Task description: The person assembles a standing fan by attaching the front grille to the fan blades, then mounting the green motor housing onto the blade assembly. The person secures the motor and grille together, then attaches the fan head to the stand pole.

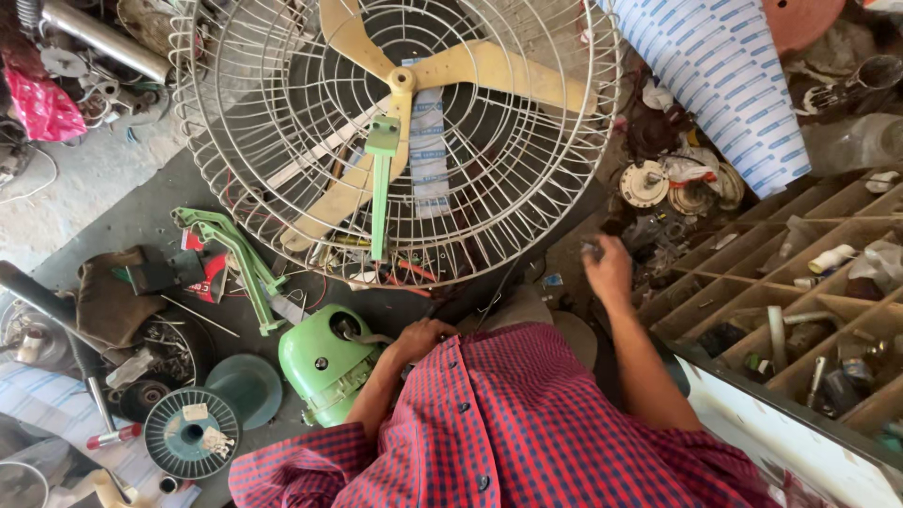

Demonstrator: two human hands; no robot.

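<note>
Pale green painted metal marks the fan motor housing point(326, 362), which lies on the grey floor point(141, 212) just in front of your red-checked shirt. Your left hand point(420, 339) rests on the housing's upper right side, fingers curled over it beside the short shaft; how firmly they grip cannot be told. Your right hand point(607, 268) is stretched out to the right, well apart from the motor, fingers pinched round a small dark part point(591, 248) too blurred to identify. It hovers over a heap of small parts beside the wooden compartment tray point(752, 273), whose slots hold bolts, tubes and fittings.

Above both hands stands the white wire fan guard point(527, 169), with cream blades point(489, 68) behind it and a green bracket point(381, 179) across its lower half. To the left of the motor lie a green metal arm point(240, 259), a teal round cover point(246, 386) and a wire spool point(191, 433). A blue-striped white cone point(729, 80) lies at upper right.
</note>
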